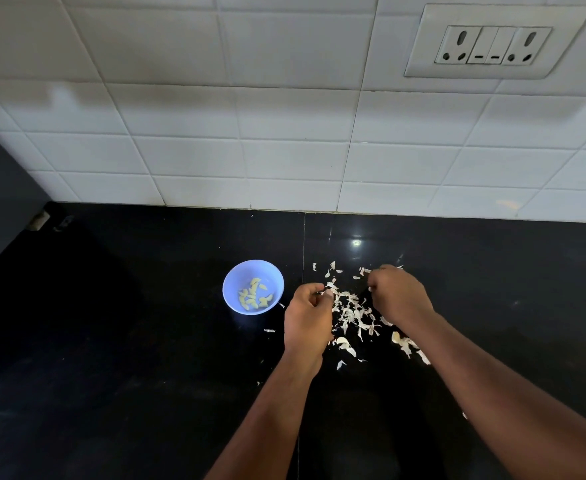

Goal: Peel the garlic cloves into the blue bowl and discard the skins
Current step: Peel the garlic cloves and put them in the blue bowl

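Garlic cloves (pixel 254 295), peeled and pale yellow, are lying in the blue bowl (pixel 231 287), their long axes pointing every which way. No writing or brand is showing anywhere. Just right of the bowl, the left hand (pixel 307 320) is curling its fingers round a small white piece, too small to tell whether clove or skin. Further right of the bowl, the right hand (pixel 399 294) is hanging with fingers bent over the garlic skins (pixel 352 311); whether it is gripping anything cannot be told. The skins are lying scattered on the black desk (pixel 146 341) right of the bowl, between and under both hands. A few unpeeled cloves (pixel 343 342) are resting among them.
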Action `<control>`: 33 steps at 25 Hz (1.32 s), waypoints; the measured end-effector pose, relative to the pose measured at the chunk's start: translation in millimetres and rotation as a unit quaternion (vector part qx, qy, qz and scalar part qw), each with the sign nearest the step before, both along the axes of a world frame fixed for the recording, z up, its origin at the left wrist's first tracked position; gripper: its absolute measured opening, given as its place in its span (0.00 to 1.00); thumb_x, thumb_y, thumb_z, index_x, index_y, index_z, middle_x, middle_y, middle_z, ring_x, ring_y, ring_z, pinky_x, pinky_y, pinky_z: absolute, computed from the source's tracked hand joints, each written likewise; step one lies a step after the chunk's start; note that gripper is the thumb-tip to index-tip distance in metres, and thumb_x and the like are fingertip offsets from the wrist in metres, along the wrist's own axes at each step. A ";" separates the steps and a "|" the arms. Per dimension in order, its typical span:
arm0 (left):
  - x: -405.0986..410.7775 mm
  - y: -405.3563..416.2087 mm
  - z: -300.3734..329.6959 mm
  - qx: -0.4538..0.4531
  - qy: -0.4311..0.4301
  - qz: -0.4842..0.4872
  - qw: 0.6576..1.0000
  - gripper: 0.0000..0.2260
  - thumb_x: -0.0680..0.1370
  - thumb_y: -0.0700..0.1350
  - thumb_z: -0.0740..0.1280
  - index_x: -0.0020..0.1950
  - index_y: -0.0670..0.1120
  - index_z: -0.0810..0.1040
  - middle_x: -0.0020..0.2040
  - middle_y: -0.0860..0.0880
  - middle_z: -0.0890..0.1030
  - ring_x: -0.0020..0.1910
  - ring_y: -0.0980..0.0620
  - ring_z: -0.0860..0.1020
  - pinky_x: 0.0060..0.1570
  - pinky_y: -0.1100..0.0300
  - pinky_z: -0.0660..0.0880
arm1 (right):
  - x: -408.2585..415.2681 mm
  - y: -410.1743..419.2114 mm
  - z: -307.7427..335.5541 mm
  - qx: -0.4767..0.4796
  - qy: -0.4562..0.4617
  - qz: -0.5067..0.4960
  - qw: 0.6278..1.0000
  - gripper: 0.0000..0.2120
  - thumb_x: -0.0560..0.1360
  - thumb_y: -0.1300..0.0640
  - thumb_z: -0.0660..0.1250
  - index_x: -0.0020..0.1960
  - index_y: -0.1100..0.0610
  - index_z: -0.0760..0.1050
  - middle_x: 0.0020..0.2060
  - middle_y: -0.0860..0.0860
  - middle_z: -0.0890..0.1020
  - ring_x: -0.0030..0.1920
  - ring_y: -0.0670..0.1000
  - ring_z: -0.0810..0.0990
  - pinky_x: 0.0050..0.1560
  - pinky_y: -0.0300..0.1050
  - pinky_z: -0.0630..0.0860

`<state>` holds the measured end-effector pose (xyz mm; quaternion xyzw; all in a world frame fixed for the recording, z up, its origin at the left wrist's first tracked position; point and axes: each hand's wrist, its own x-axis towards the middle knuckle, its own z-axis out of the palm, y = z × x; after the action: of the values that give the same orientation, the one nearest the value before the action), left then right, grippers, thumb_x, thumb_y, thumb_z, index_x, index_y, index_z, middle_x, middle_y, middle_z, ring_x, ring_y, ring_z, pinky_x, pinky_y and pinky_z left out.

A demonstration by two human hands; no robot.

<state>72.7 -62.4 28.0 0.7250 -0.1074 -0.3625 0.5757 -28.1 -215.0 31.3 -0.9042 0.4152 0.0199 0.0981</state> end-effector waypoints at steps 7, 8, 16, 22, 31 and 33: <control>-10.0 -2.1 -2.2 -0.003 0.037 -0.008 0.999 0.08 0.82 0.50 0.68 0.61 0.55 0.80 0.55 0.53 0.82 0.51 0.51 0.82 0.33 0.60 0.79 | -4.9 -0.5 12.9 -0.015 -0.121 -0.039 0.992 0.07 0.76 0.64 0.67 0.43 0.56 0.81 0.43 0.50 0.79 0.43 0.56 0.80 0.43 0.50 0.79; -11.1 -2.8 -1.7 -0.004 0.039 -0.009 0.999 0.08 0.82 0.50 0.68 0.60 0.55 0.80 0.55 0.53 0.82 0.50 0.51 0.82 0.33 0.60 0.78 | -3.7 3.3 9.4 -0.011 -0.086 -0.036 0.996 0.07 0.75 0.64 0.66 0.44 0.56 0.81 0.44 0.51 0.79 0.45 0.57 0.81 0.43 0.50 0.79; -16.7 -3.9 3.1 -0.033 0.069 -0.019 0.997 0.07 0.83 0.48 0.68 0.60 0.53 0.81 0.53 0.51 0.83 0.41 0.56 0.80 0.34 0.59 0.79 | -14.8 18.9 9.2 0.227 -0.227 -0.116 0.940 0.04 0.78 0.58 0.73 0.48 0.52 0.87 0.42 0.46 0.87 0.42 0.46 0.83 0.44 0.40 0.77; -19.0 -6.3 11.0 -0.084 0.101 -0.046 0.990 0.03 0.81 0.44 0.73 0.52 0.47 0.86 0.42 0.49 0.83 0.40 0.55 0.80 0.32 0.59 0.77 | -25.6 64.4 25.4 0.422 -0.474 -0.202 0.746 0.05 0.77 0.64 0.75 0.52 0.59 0.87 0.39 0.56 0.87 0.40 0.49 0.83 0.44 0.42 0.82; -20.9 -13.2 16.3 -0.014 0.042 -0.096 0.994 0.05 0.80 0.44 0.70 0.45 0.44 0.83 0.35 0.50 0.77 0.35 0.56 0.76 0.31 0.60 0.77 | -35.6 70.9 17.6 0.271 -0.433 -0.140 0.848 0.08 0.78 0.63 0.73 0.48 0.51 0.86 0.44 0.46 0.87 0.46 0.43 0.85 0.47 0.35 0.79; -20.4 -13.5 18.4 -0.023 0.052 -0.078 0.995 0.05 0.78 0.41 0.69 0.43 0.44 0.81 0.34 0.50 0.77 0.34 0.55 0.75 0.29 0.60 0.76 | -34.4 75.1 14.6 0.242 -0.426 -0.131 0.862 0.07 0.77 0.62 0.73 0.48 0.51 0.86 0.45 0.43 0.87 0.48 0.41 0.85 0.48 0.34 0.78</control>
<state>52.2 -75.9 46.4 0.6815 -0.1420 -0.4409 0.5666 -62.5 -140.0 45.9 -0.7094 0.4299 -0.2803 0.4832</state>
